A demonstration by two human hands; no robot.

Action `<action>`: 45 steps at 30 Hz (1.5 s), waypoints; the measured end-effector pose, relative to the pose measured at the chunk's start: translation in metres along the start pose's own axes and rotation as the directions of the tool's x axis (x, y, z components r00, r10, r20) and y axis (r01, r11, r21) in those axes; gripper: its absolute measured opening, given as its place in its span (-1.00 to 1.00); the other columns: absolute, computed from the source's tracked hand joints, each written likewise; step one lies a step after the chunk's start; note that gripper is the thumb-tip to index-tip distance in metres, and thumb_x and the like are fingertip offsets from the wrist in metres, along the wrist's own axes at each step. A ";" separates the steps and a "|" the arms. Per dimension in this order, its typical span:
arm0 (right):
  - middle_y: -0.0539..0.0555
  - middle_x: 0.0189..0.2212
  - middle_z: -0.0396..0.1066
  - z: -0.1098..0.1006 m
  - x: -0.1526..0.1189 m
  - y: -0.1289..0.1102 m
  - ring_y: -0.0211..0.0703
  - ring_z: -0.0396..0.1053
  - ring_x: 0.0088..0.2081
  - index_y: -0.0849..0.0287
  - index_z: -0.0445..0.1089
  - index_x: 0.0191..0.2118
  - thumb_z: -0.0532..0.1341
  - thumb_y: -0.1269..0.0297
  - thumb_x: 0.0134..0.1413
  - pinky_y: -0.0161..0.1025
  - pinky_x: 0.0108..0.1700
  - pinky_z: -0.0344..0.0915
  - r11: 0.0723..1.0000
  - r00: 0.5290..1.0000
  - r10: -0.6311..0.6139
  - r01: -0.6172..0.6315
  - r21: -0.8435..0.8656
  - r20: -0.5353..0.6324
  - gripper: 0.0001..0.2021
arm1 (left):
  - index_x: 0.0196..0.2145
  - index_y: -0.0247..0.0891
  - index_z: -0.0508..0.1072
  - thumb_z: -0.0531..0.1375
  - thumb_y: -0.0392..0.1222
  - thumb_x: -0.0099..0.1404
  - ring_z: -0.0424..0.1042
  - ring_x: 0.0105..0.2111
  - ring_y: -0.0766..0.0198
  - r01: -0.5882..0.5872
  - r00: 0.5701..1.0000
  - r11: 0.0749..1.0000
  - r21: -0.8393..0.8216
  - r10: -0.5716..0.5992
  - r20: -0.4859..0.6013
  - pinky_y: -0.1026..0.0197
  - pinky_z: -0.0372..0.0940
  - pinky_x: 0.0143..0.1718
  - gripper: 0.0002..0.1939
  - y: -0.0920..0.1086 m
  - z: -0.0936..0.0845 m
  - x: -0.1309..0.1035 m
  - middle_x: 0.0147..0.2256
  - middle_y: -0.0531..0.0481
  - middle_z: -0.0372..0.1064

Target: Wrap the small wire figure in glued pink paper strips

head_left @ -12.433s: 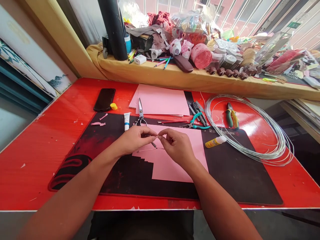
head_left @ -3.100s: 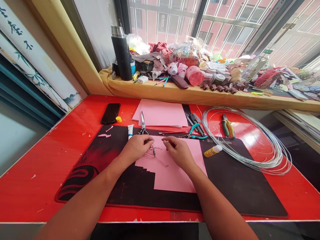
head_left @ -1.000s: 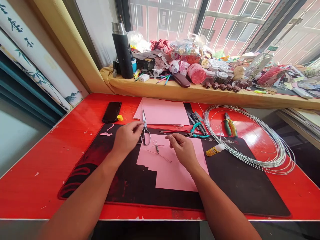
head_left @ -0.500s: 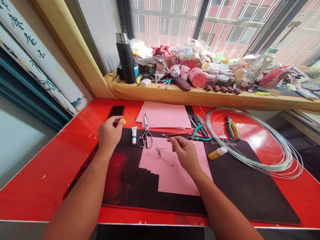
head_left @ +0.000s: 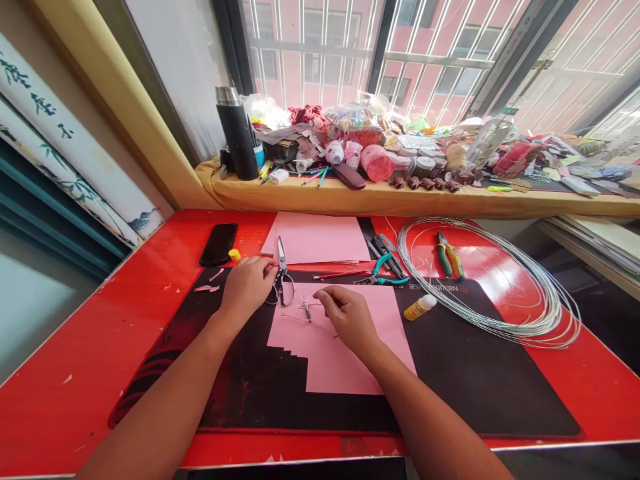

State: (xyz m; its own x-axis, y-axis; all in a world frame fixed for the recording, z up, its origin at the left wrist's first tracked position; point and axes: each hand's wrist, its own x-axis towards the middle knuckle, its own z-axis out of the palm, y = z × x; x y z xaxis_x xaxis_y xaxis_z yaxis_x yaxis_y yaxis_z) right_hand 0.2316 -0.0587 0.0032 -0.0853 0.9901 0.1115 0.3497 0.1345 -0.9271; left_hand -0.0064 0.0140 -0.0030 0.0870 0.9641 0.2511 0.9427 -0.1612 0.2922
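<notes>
My left hand (head_left: pixel 249 285) is beside the scissors (head_left: pixel 283 280), its fingers curled down by the handles. It covers the spot where the small white tube lay, so what it grips is hidden. My right hand (head_left: pixel 347 315) hovers over the cut pink sheet (head_left: pixel 355 367), thumb and fingertips pinched together; anything in the pinch is too small to make out. Just left of those fingertips lies a little twisted-wire figure (head_left: pixel 307 311) with a loop on top and thin wire limbs. A yellow cap (head_left: pixel 235 255) rests on the red table near the phone (head_left: pixel 219 245).
A glue bottle (head_left: pixel 420 307) lies uncapped on the black mat (head_left: pixel 470 373). Teal pliers (head_left: pixel 383 272), a cutter knife (head_left: pixel 389 257) and more pink paper (head_left: pixel 317 237) are behind. At right are a wire coil (head_left: pixel 545 313) and green-yellow pliers (head_left: pixel 449 256). Pink scraps (head_left: pixel 207 288) lie at left.
My left hand has let go of the yellow cap beside the phone and moved right and toward me, over the white tube's place. My right hand stays pinched near the wire figure. The view has shifted.
</notes>
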 end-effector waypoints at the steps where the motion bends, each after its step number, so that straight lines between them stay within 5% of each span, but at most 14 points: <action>1: 0.02 -0.52 0.42 0.000 0.000 0.001 -0.15 0.29 -0.47 0.16 0.59 -0.28 0.19 0.07 0.32 -0.23 -0.38 0.19 1.000 1.000 0.000 0.000 0.004 -0.005 -0.68 | -0.07 -0.22 0.65 0.12 -0.03 0.45 0.54 0.00 -0.15 -0.015 0.999 0.997 0.074 0.012 0.040 -0.03 0.35 0.04 -0.65 0.006 0.000 0.003 -0.09 -0.23 0.65; 4: 0.02 -0.52 0.41 -0.001 0.002 0.004 -0.16 0.27 -0.47 0.16 0.58 -0.29 0.19 0.06 0.31 -0.24 -0.39 0.18 1.000 1.000 -0.002 0.002 0.016 -0.025 -0.68 | -0.13 -0.25 0.67 0.15 0.16 0.43 0.53 -0.02 -0.24 0.009 0.985 0.965 0.260 -0.053 0.165 -0.09 0.33 0.01 -0.54 0.021 -0.001 0.015 -0.15 -0.33 0.64; 8: -0.01 -0.53 0.37 -0.002 0.003 0.005 -0.17 0.23 -0.47 0.15 0.57 -0.31 0.20 0.04 0.31 -0.23 -0.39 0.15 1.000 0.999 -0.007 0.008 0.026 -0.035 -0.67 | -0.15 -0.27 0.67 0.16 0.31 0.36 0.55 -0.03 -0.33 0.079 0.958 0.947 0.310 -0.159 0.240 -0.11 0.33 -0.04 -0.43 0.027 -0.001 0.031 -0.16 -0.41 0.63; 17: -0.04 -0.55 0.27 -0.004 0.003 0.004 -0.18 0.15 -0.48 0.13 0.54 -0.34 0.19 0.04 0.32 -0.23 -0.39 0.10 0.999 1.000 -0.003 0.004 0.047 -0.025 -0.67 | -0.24 -0.27 0.66 0.21 0.03 0.22 0.59 -0.13 -0.29 0.194 0.929 0.955 0.226 -0.253 0.270 -0.01 0.32 -0.18 -0.65 0.028 0.004 0.047 -0.20 -0.41 0.64; 24: -0.05 -0.56 0.23 -0.005 0.003 0.002 -0.19 0.13 -0.49 0.14 0.53 -0.35 0.20 0.02 0.32 -0.23 -0.40 0.08 0.998 0.999 0.011 -0.008 0.068 -0.034 -0.67 | -0.48 -0.17 0.51 0.24 0.12 0.16 0.52 -0.36 -0.05 0.263 0.927 0.965 -0.007 -0.251 0.280 0.12 0.17 -0.41 -0.70 0.024 -0.015 0.048 -0.46 -0.16 0.52; 28: -0.04 -0.56 0.28 -0.007 0.004 0.000 -0.18 0.21 -0.47 0.15 0.55 -0.32 0.22 0.02 0.30 -0.24 -0.39 0.13 0.993 0.999 0.022 -0.016 0.115 -0.049 -0.67 | -0.44 -0.18 0.47 0.17 0.13 0.24 0.40 -0.50 0.18 0.269 0.931 0.942 -0.200 -0.201 0.305 0.19 0.13 -0.48 -0.67 0.031 -0.026 0.045 -0.53 0.03 0.40; 34: -0.02 -0.55 0.33 -0.012 0.006 -0.002 -0.15 0.28 -0.46 0.16 0.58 -0.26 0.23 -0.01 0.31 -0.23 -0.37 0.20 0.983 0.995 0.002 0.015 0.185 -0.096 -0.66 | -0.33 -0.21 0.43 0.27 -0.02 0.25 0.32 -0.55 0.30 0.274 0.960 0.735 -0.621 -0.173 0.219 0.26 0.20 -0.51 -0.79 0.057 -0.031 0.035 -0.51 0.10 0.36; 40: 0.10 -0.35 0.54 -0.013 0.004 -0.003 -0.12 0.40 -0.37 0.16 0.60 -0.13 0.26 0.05 0.32 -0.20 -0.30 0.32 0.980 0.979 -0.132 0.152 0.131 -0.153 -0.71 | -0.31 -0.20 0.34 0.33 -0.13 0.31 0.47 -0.52 0.24 0.349 0.933 0.589 -0.729 -0.140 0.333 0.20 0.43 -0.49 -0.78 0.091 -0.028 0.029 -0.44 0.05 0.40; 45: 0.12 -0.28 0.54 -0.014 0.003 -0.002 -0.07 0.43 -0.29 0.13 0.57 0.01 0.27 0.18 0.33 -0.15 -0.22 0.37 0.958 0.945 -0.286 0.285 -0.025 -0.161 -0.76 | -0.32 -0.20 0.35 0.35 -0.21 0.26 0.48 -0.54 0.24 0.358 0.925 0.599 -0.716 -0.120 0.361 0.21 0.45 -0.50 -0.79 0.114 -0.028 0.033 -0.46 0.06 0.41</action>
State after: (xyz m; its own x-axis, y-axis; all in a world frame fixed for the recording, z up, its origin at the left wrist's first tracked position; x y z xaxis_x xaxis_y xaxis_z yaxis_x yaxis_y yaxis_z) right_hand 0.2433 -0.0550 0.0102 -0.0307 0.9035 0.4276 0.3339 0.4125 -0.8476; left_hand 0.0949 0.0211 0.0646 0.0840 0.9871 -0.1364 0.3654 0.0968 0.9258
